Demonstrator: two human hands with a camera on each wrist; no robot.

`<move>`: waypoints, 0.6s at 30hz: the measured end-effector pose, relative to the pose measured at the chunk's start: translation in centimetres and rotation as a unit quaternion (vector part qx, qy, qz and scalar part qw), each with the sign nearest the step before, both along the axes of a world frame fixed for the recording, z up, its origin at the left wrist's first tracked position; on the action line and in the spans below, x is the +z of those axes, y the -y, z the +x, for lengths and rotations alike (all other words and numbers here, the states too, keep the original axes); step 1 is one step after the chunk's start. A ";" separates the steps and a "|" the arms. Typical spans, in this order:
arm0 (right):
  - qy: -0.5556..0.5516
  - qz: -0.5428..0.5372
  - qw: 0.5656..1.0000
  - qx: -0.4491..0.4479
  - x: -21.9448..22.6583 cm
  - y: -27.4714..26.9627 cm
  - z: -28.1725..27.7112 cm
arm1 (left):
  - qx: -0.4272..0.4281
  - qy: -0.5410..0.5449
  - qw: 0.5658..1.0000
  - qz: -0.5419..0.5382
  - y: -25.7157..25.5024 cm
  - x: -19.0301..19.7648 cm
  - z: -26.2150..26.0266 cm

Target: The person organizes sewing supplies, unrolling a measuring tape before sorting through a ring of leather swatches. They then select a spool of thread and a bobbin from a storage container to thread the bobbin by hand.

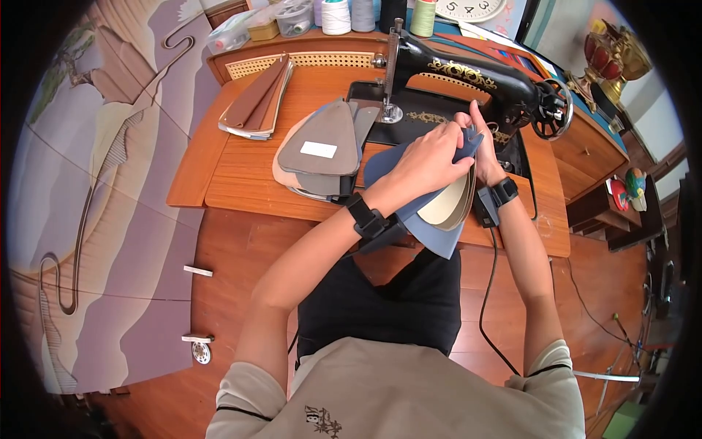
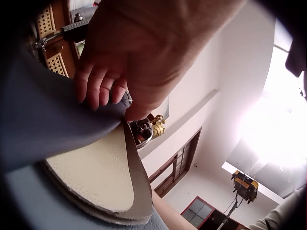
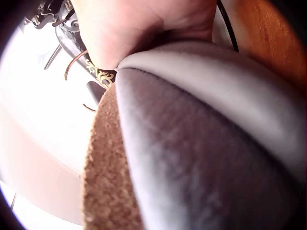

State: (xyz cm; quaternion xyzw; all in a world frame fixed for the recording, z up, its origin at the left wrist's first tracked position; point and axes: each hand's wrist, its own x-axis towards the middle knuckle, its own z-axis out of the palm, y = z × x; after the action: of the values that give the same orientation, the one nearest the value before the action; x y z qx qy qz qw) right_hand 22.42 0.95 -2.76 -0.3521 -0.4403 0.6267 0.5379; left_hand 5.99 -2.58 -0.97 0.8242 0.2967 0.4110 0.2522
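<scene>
A bundle of leather swatches (image 1: 444,203) is up in front of the sewing machine, held by both hands at its narrow end. Blue, cream and brown layers fan apart at the wide end. My left hand (image 1: 433,159) pinches the blue swatch (image 2: 57,124) near a small metal fastener (image 2: 128,98). My right hand (image 1: 485,150) grips the bundle from the other side, with one finger pointing up. In the right wrist view, that hand (image 3: 148,28) is closed over the narrow end, above grey leather and a rough brown layer (image 3: 108,167). Some right fingers are hidden behind the bundle.
The black sewing machine (image 1: 468,69) stands on the wooden table (image 1: 241,175) behind the hands. Grey swatches (image 1: 325,139) and brown swatches (image 1: 256,99) lie to the left. Thread spools (image 1: 336,16) line the back. A cable (image 1: 486,293) hangs from the right wrist.
</scene>
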 end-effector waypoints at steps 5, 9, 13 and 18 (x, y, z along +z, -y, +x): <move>-0.005 0.026 0.999 0.035 -0.8 -0.8 0.6 | -0.043 -0.014 0.999 -0.023 -0.8 -0.3 -0.1; -0.010 0.019 1.000 0.019 0.0 -0.1 0.0 | -0.008 -0.046 0.999 -0.010 -0.7 0.0 0.2; -0.007 0.006 1.000 -0.020 0.2 0.2 -0.4 | 0.070 -0.074 0.995 -0.009 -1.1 0.3 0.4; -0.059 -0.006 0.998 -0.038 -0.1 -0.1 -0.4 | 0.097 -0.062 0.990 -0.077 -2.1 0.4 0.0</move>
State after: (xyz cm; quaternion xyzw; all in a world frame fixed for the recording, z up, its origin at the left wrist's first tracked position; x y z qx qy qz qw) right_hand 21.98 1.08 -2.82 -0.3340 -0.3901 0.6284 0.5843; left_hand 6.00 -0.51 -0.60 0.7935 0.4213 0.3576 0.2550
